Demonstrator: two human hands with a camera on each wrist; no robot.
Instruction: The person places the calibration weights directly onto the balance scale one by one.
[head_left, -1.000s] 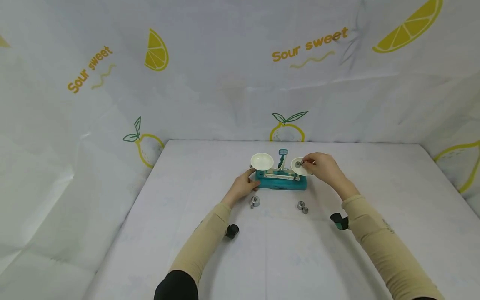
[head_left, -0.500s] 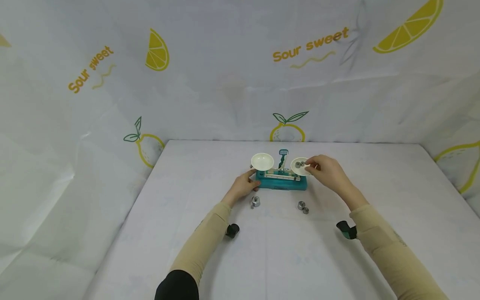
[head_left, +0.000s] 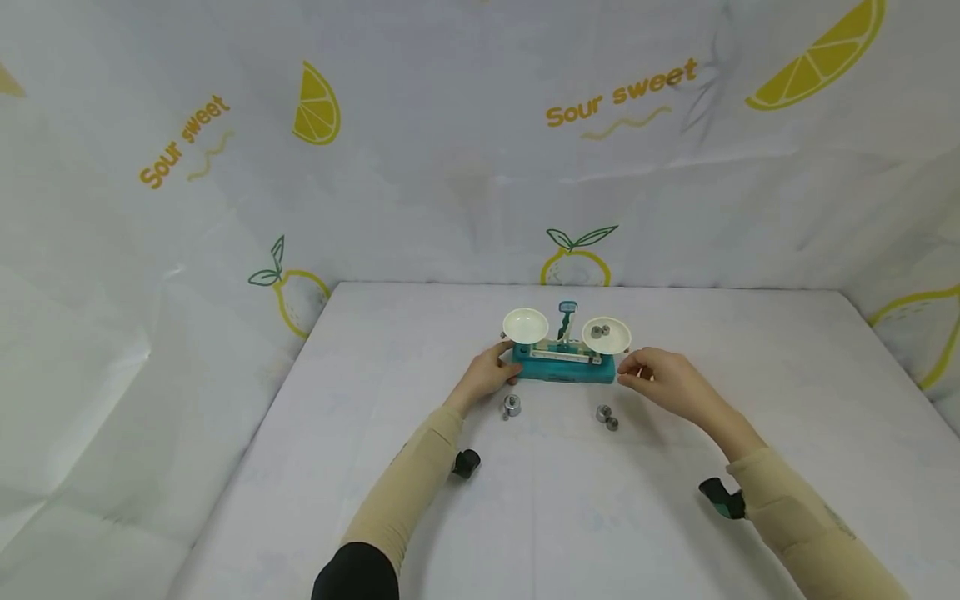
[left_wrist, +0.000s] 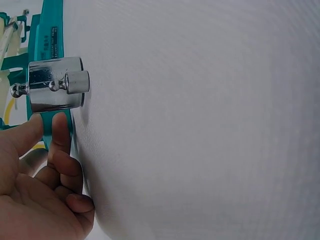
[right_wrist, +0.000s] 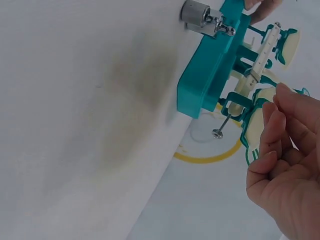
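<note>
A teal balance scale [head_left: 566,371] stands toward the back of the table. Its left pan [head_left: 526,325] is bare. In the white right pan [head_left: 617,337] sit two small metal weights [head_left: 597,332]. My left hand [head_left: 483,375] holds the left end of the teal base between thumb and fingers, also seen in the left wrist view. My right hand [head_left: 666,382] hovers beside the base's right end, fingers loosely bent, nothing between them. In front of the scale at left stand a large metal weight [head_left: 513,404] and a tiny one [left_wrist: 78,82].
Two more metal weights [head_left: 603,412] stand close together in front of the scale's right side. The white table [head_left: 540,500] ends at a printed lemon-pattern backdrop [head_left: 450,167]. A dark wrist camera [head_left: 723,500] hangs beside the right sleeve.
My right hand has let go of a small weight in the right pan and drawn back, down and to the right. The left hand has stayed on the scale's base.
</note>
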